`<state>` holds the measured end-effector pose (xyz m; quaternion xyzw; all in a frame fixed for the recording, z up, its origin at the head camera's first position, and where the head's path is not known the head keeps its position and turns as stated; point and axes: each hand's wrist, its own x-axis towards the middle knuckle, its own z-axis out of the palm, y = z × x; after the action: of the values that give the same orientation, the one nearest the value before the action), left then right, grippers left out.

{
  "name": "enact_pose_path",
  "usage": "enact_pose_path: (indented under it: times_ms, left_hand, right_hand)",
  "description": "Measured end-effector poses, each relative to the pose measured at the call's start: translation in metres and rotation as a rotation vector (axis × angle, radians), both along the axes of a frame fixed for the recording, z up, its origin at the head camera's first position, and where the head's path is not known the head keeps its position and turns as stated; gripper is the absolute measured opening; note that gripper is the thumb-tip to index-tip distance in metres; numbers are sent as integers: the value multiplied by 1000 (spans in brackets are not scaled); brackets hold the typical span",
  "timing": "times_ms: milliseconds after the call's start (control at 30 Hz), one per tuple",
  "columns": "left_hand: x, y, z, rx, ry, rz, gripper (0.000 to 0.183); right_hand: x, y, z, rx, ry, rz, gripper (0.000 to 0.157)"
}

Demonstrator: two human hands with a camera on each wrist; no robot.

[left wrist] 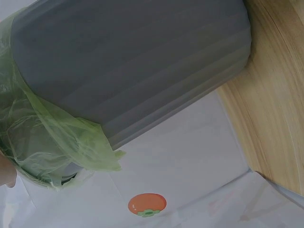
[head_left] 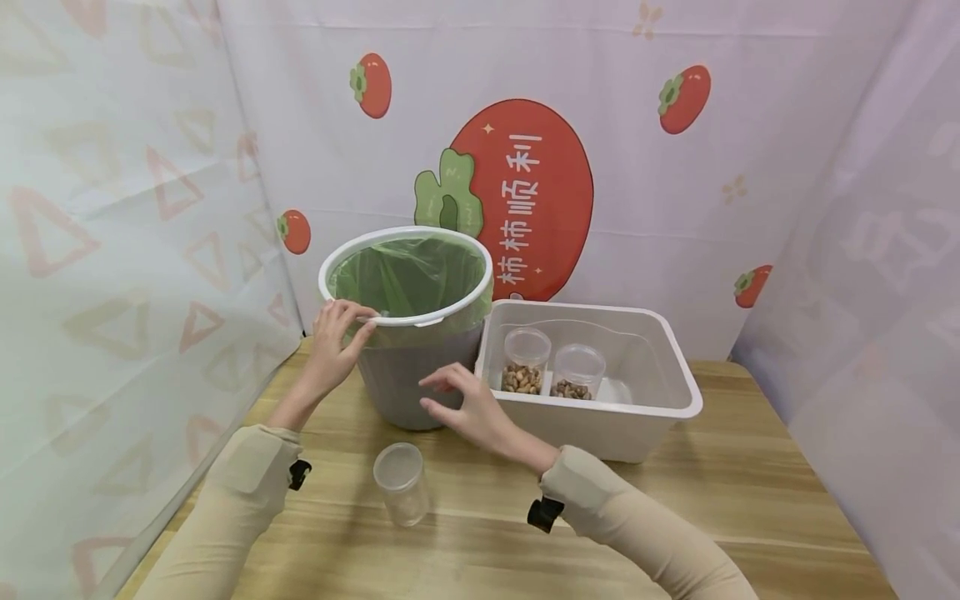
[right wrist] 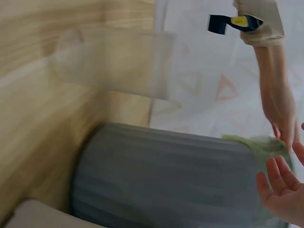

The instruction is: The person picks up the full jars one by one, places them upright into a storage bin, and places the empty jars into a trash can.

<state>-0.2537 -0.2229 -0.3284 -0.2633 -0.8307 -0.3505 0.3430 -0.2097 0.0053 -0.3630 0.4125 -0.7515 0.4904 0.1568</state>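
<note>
A grey trash can (head_left: 420, 375) with a white rim and a green plastic liner (head_left: 405, 275) stands at the back left of the table. At the near left of its rim, my left hand (head_left: 330, 342) grips the edge with fingers and thumb. A fingertip (left wrist: 6, 172) shows beside the liner in the left wrist view. My right hand (head_left: 472, 408) hovers in front of the can with its fingers apart and nothing held. Nearer to me, a clear lidded jar (head_left: 402, 485) stands upright on the table; it looks blurred in the right wrist view.
Right of the can sits a white plastic bin (head_left: 585, 425). Inside it, two clear jars stand side by side, the left jar (head_left: 523, 362) and the right jar (head_left: 577, 373), both part-filled with brown nuts or beans. Printed curtains (head_left: 637, 208) enclose the wooden table (head_left: 480, 533).
</note>
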Motion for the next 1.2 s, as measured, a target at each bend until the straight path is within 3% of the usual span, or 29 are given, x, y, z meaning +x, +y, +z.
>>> enact_pose_path:
  times_ms: [333,833,1200]
  left_hand:
    - [-2,-1,-2,-6,6,8,12]
    - [0,-1,-2,-4,-7,13,12]
    - [0,-1,-1,-7,-15,9,12]
  right_hand:
    - [11,-7,-42,111,-130,57,22]
    - [27,-12,-66,231,-369,142,42]
    - [29,-19,-79,270,-348,125,61]
